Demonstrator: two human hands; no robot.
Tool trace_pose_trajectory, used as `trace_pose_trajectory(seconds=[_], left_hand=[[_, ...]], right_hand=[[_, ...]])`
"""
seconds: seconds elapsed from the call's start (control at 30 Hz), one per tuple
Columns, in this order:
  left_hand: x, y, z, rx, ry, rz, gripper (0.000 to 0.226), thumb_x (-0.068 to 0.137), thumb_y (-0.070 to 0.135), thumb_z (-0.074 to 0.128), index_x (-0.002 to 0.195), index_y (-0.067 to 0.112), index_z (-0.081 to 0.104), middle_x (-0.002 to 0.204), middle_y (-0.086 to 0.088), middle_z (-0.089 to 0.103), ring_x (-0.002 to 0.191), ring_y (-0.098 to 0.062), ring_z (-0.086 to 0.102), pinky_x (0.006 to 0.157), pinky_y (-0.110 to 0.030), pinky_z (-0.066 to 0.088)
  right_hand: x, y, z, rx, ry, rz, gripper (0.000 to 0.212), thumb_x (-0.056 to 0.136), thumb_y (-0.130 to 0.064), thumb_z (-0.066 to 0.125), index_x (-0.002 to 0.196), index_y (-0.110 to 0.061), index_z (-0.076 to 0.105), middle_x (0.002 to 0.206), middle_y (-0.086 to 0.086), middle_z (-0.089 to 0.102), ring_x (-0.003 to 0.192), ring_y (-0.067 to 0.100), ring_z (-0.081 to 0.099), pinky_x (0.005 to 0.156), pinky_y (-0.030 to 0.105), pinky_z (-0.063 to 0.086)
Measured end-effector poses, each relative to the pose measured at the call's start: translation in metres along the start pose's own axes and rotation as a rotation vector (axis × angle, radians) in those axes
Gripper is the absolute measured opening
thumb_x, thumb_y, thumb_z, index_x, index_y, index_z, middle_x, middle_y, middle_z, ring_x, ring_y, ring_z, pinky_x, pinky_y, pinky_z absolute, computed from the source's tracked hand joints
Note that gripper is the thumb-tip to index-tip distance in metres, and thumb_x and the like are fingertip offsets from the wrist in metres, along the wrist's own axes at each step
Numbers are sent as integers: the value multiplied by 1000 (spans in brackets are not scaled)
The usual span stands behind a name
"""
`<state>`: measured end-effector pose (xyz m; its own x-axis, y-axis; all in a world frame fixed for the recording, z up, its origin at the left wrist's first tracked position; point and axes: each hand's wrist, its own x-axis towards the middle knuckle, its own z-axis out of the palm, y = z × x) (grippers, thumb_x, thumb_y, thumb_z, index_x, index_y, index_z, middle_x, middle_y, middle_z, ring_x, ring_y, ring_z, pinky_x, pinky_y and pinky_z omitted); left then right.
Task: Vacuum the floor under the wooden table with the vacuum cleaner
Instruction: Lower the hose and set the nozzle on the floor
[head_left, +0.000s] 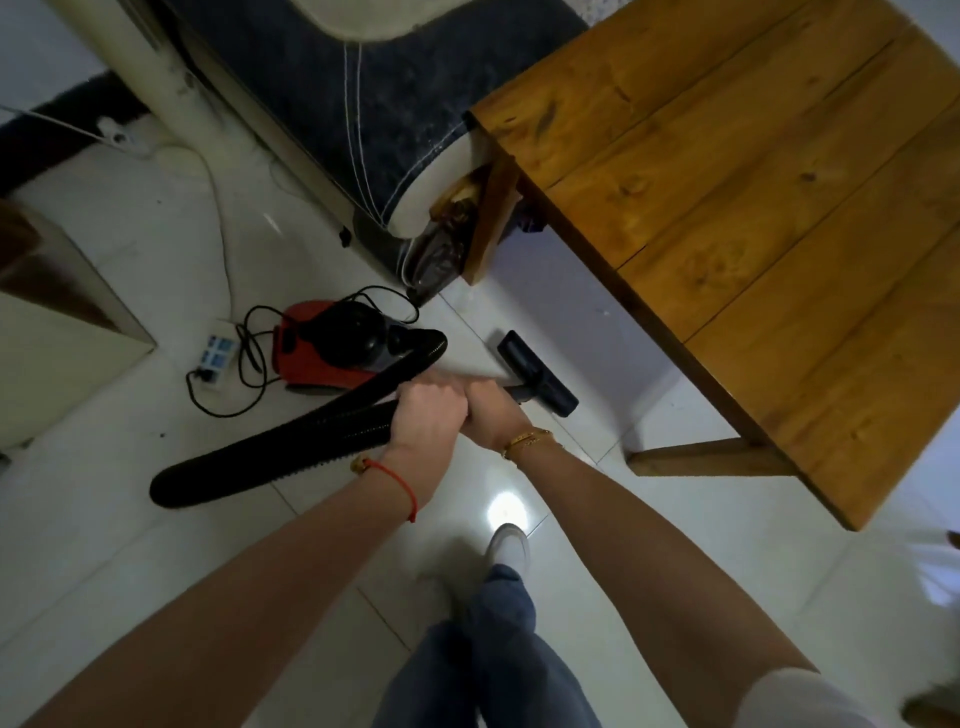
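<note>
A red and black vacuum cleaner (332, 345) sits on the white tiled floor at centre left. Its thick black ribbed hose (291, 441) loops from the body down to the left and back up into my hands. My left hand (426, 415) grips the hose end. My right hand (493, 413) is closed on the wand just ahead of it, touching the left hand. The black floor nozzle (537, 371) rests on the tiles beside the near left edge of the wooden table (753, 208), which fills the upper right.
A sofa with a dark cover (374, 104) stands behind the vacuum, against the table's corner. A white power strip (218, 353) and a black cord (249, 364) lie left of the vacuum. A table leg (691, 457) slants over the floor. My shoe (509, 545) is below.
</note>
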<state>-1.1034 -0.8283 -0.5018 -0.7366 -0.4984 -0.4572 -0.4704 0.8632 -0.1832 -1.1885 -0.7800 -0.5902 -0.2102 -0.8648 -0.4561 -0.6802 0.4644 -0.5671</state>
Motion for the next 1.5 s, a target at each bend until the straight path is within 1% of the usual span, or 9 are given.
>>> trace_pose_trajectory(seconds=[0.13, 0.33, 0.6, 0.8, 0.97, 1.1, 1.23, 1.33, 1.5], left_hand=[[6, 6, 26, -21, -66, -87, 21, 94, 8, 49, 112, 17, 58, 98, 2, 57, 88, -14, 59, 45, -25, 14], [8, 6, 67, -108, -108, -134, 19, 97, 21, 50, 113, 19, 61, 111, 1, 60, 102, -16, 60, 62, -23, 31], [6, 15, 143, -2, 134, -197, 18, 94, 13, 46, 111, 10, 51, 106, -4, 51, 90, -17, 58, 66, -26, 39], [27, 2, 204, -19, 311, -117, 33, 64, 33, 83, 82, 15, 62, 76, -2, 58, 60, -15, 58, 48, -26, 43], [34, -11, 244, 58, 451, -44, 41, 65, 38, 82, 90, 12, 64, 78, -3, 59, 60, -16, 60, 47, -25, 42], [39, -20, 262, -37, 505, -5, 44, 49, 28, 90, 77, 9, 62, 63, -7, 58, 44, -25, 57, 42, -24, 35], [52, -31, 262, -50, 316, -50, 30, 79, 46, 61, 97, 22, 57, 86, 2, 63, 77, -19, 66, 59, -25, 39], [55, -23, 256, -17, 506, -8, 27, 76, 48, 64, 87, 23, 61, 69, 3, 56, 67, -16, 66, 49, -23, 38], [62, 6, 253, -74, 411, -43, 26, 91, 43, 48, 102, 19, 52, 78, 5, 47, 86, -21, 64, 63, -27, 39]], right_hand=[[6, 21, 25, -6, 9, -17, 20, 81, -15, 65, 100, -11, 62, 90, 12, 67, 80, 30, 61, 65, 34, 46], [14, 38, 69, -15, 68, -88, 15, 79, -16, 65, 92, -11, 61, 88, 5, 66, 77, 24, 59, 61, 29, 40], [35, 58, 116, -104, 253, -182, 16, 78, -21, 67, 88, -11, 60, 84, 4, 64, 74, 24, 59, 59, 28, 36], [65, 87, 134, -311, 371, -317, 22, 80, -37, 66, 88, -17, 58, 79, -2, 63, 73, 20, 61, 55, 26, 35], [97, 105, 161, -231, 327, -457, 24, 74, -37, 72, 79, -18, 58, 69, -6, 59, 67, 16, 55, 76, 31, 46], [110, 110, 185, -148, 361, -462, 19, 72, -32, 72, 75, -26, 54, 62, -13, 52, 60, 21, 60, 57, 29, 43], [119, 112, 195, -203, 422, -487, 16, 68, -40, 62, 71, -25, 59, 53, -8, 54, 55, 22, 59, 56, 28, 42], [126, 119, 194, -189, 428, -516, 18, 67, -42, 61, 69, -25, 57, 52, -8, 52, 52, 19, 56, 55, 31, 46], [115, 141, 179, -245, 548, -541, 26, 76, -37, 69, 77, -24, 47, 68, -11, 52, 62, 13, 49, 53, 23, 32]])
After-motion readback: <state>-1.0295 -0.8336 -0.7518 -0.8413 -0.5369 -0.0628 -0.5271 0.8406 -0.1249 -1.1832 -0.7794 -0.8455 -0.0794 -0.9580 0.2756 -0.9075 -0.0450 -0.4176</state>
